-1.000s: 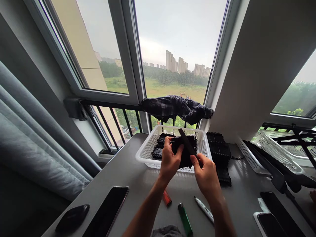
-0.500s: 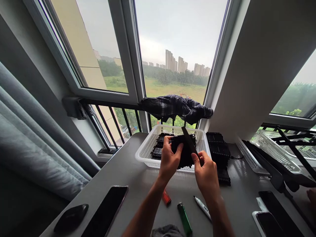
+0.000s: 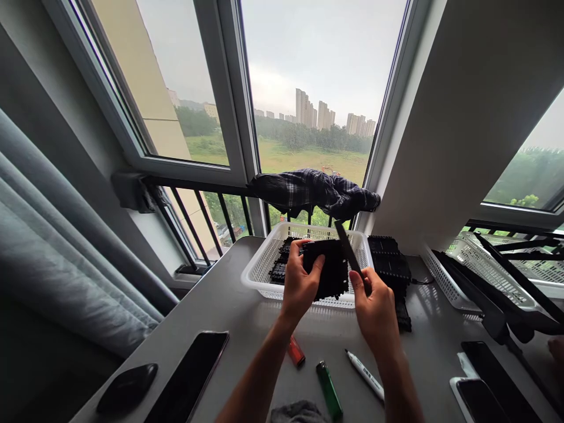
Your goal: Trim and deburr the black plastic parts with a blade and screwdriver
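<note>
Over a white plastic basket (image 3: 254,276), my left hand (image 3: 302,282) grips a black flat part (image 3: 331,273) with a toothed lower edge, thumb on its face. My right hand (image 3: 373,302) is closed on the lower end of a dark flat strip (image 3: 347,247), which slants up to the left beside the part's right edge. Whether strip and part touch is unclear. More black ridged pieces (image 3: 278,267) lie inside the basket, partly hidden by my left hand. A stack of similar black pieces (image 3: 390,261) stands right of the basket.
On the grey table (image 3: 238,358) are a red lighter (image 3: 296,352), a green lighter (image 3: 329,390), a marker (image 3: 365,374), a phone (image 3: 189,376) and a mouse (image 3: 127,388). More baskets (image 3: 458,294), black frames and phones (image 3: 480,399) are at the right.
My right hand has moved right and slightly down with the strip, whose upper end also shifted right. The black part in my left hand now shows more of its face.
</note>
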Demonstrator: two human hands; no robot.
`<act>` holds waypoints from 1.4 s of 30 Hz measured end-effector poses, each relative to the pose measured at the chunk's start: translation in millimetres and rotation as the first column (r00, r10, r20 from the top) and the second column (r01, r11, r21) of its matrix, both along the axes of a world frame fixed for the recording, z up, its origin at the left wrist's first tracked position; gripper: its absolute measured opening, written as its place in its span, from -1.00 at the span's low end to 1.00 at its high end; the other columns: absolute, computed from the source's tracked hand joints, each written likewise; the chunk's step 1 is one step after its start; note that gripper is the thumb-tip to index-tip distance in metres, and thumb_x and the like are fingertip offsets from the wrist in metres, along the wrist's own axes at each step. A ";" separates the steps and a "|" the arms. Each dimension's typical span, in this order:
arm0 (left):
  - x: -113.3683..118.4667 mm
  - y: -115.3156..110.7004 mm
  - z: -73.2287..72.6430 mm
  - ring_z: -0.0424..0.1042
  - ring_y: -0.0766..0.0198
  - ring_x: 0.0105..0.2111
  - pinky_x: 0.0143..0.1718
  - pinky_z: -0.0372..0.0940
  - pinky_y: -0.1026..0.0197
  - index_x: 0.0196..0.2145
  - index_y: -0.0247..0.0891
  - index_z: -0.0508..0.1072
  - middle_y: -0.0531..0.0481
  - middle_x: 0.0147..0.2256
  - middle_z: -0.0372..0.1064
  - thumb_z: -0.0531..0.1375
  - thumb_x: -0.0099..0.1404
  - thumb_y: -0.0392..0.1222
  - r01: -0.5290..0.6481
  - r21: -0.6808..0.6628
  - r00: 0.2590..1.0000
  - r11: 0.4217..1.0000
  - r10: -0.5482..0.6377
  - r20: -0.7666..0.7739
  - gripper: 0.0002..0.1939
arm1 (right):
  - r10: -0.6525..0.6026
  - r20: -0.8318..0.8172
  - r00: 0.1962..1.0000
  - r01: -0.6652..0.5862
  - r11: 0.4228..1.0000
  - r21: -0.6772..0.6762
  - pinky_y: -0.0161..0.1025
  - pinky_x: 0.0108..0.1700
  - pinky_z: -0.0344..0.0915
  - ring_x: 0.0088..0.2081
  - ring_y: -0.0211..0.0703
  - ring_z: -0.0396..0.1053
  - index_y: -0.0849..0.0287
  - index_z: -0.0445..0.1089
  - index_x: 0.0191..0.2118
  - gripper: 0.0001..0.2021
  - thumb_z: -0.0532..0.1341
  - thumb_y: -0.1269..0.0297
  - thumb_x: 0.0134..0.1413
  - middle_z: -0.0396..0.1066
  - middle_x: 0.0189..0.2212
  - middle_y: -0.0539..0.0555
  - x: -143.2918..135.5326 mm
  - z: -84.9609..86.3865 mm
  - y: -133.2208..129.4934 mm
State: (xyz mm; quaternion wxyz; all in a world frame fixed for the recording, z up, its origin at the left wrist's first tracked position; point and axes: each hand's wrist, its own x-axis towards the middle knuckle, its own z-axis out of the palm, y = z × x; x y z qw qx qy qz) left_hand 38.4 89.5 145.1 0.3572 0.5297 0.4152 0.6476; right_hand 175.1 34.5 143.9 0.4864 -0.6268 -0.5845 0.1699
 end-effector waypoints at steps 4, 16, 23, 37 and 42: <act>0.4 -1.5 1.1 0.50 0.21 -0.28 -0.22 0.40 0.18 -0.10 -0.19 0.27 -0.01 -0.29 0.44 0.23 0.20 -0.19 0.009 0.006 1.000 1.000 -0.009 -0.003 -0.67 | 0.007 -0.018 1.000 -0.007 1.000 -0.017 -0.32 -0.46 0.08 -0.54 -0.22 0.21 0.12 0.26 -0.43 -0.61 0.03 -0.07 0.26 0.33 -0.58 -0.02 -1.3 0.4 0.9; 1.8 -2.9 0.3 0.48 0.24 -0.32 -0.28 0.38 0.23 -0.10 -0.20 0.26 0.01 -0.31 0.44 0.23 0.19 -0.21 0.023 -0.009 0.999 1.000 -0.024 -0.042 -0.67 | 0.105 0.015 0.994 -0.104 0.994 -0.025 -0.32 -0.46 0.08 -0.53 -0.22 0.24 0.13 0.28 -0.42 -0.62 0.02 -0.04 0.27 0.35 -0.56 -0.02 -7.2 0.3 -0.7; 1.5 0.0 -0.3 0.48 0.24 -0.30 -0.23 0.37 0.22 -0.11 -0.20 0.27 0.02 -0.31 0.42 0.23 0.18 -0.23 0.011 -0.009 0.999 1.000 -0.012 -0.047 -0.68 | 0.061 0.054 0.997 -0.061 0.998 -0.002 -0.30 -0.45 0.05 -0.54 -0.20 0.24 0.11 0.28 -0.42 -0.64 0.01 -0.01 0.28 0.36 -0.57 0.00 -10.6 -0.5 -2.4; 1.7 -2.8 1.7 0.47 0.27 -0.36 -0.31 0.37 0.26 -0.12 -0.19 0.26 0.05 -0.35 0.43 0.24 0.18 -0.20 0.053 -0.003 0.998 0.999 -0.054 -0.019 -0.68 | 0.137 0.017 0.990 -0.136 0.990 -0.029 -0.32 -0.48 0.04 -0.57 -0.25 0.16 0.12 0.25 -0.46 -0.63 0.02 0.00 0.27 0.30 -0.61 -0.05 -13.7 0.0 -4.1; 1.8 -2.0 0.6 0.47 0.26 -0.33 -0.31 0.37 0.27 -0.11 -0.19 0.27 0.01 -0.30 0.42 0.23 0.18 -0.21 0.020 0.018 0.999 1.000 -0.019 -0.047 -0.68 | 0.080 -0.001 0.997 -0.080 0.996 -0.029 -0.30 -0.46 0.06 -0.54 -0.21 0.23 0.12 0.28 -0.44 -0.63 0.02 -0.01 0.27 0.34 -0.58 -0.02 -10.6 -0.1 -2.5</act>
